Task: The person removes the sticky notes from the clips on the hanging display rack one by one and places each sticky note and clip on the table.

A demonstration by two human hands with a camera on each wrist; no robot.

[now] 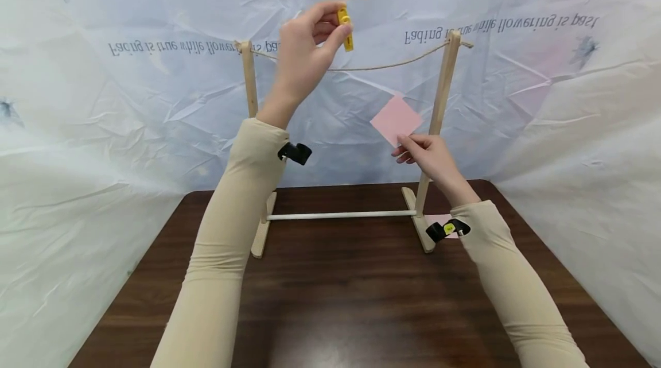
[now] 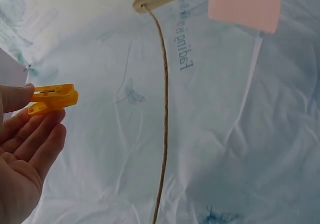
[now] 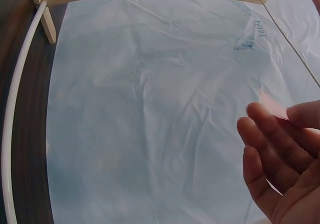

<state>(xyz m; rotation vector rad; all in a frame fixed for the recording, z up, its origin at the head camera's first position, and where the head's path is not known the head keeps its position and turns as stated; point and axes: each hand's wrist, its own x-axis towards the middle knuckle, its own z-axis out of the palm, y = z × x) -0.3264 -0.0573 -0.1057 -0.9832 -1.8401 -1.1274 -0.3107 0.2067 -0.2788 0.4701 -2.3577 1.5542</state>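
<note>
Between thumb and fingers, my left hand (image 1: 307, 49) pinches a yellow clothespin (image 1: 346, 29), raised above the rope. The left wrist view shows the clothespin (image 2: 52, 98) from the side, apart from the rope (image 2: 165, 84). A pink square of paper (image 1: 396, 120) is pinched at its lower corner by my right hand (image 1: 426, 155), just left of the right wooden post (image 1: 445, 81). The paper hangs in the air below the rope (image 1: 379, 68), which sags between the two posts. In the right wrist view, fingers mostly hide the paper (image 3: 272, 107).
Another pink sheet (image 1: 439, 219) lies on the dark wooden table (image 1: 335, 299) by the right foot of the stand, partly covered by my wrist strap. A white rod (image 1: 341, 215) joins the stand's feet. Behind hangs a wrinkled printed sheet (image 1: 170, 98).
</note>
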